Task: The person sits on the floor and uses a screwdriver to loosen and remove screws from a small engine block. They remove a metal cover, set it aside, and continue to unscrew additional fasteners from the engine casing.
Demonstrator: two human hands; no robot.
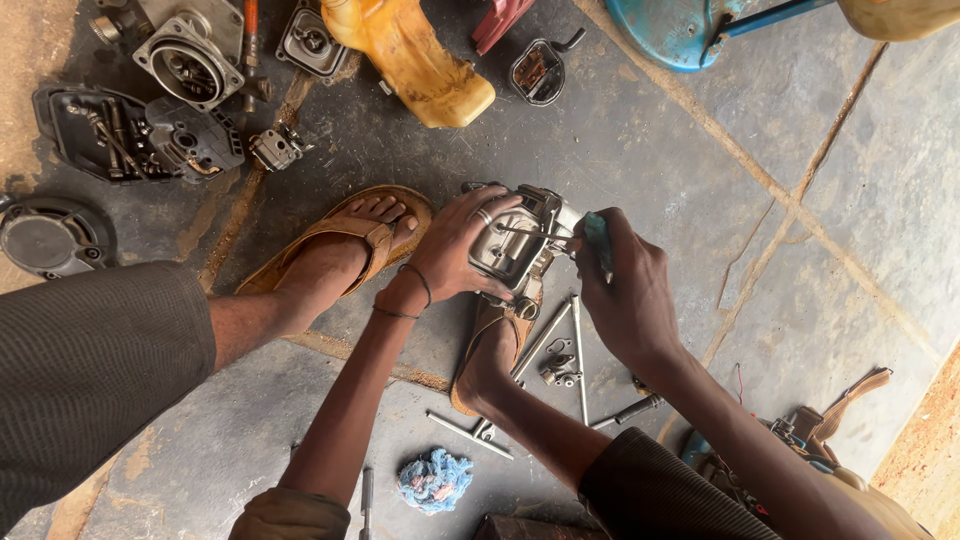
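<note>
My left hand [455, 250] grips a small grey metal engine part [515, 240] and holds it above my sandalled right foot [490, 355]. A ring and thin wrist bands show on that hand. My right hand [625, 290] is closed around a tool with a teal handle [597, 235]. Its thin shaft reaches into the side of the engine part. Both hands meet at the part in the middle of the view.
My left foot in a tan sandal [345, 240] rests on the stained concrete floor. Engine casings and covers [140, 130] lie at top left, a yellow plastic tank [415, 60] at top. Metal rods and wrenches [560, 350] lie below the hands, beside a blue rag [435, 480].
</note>
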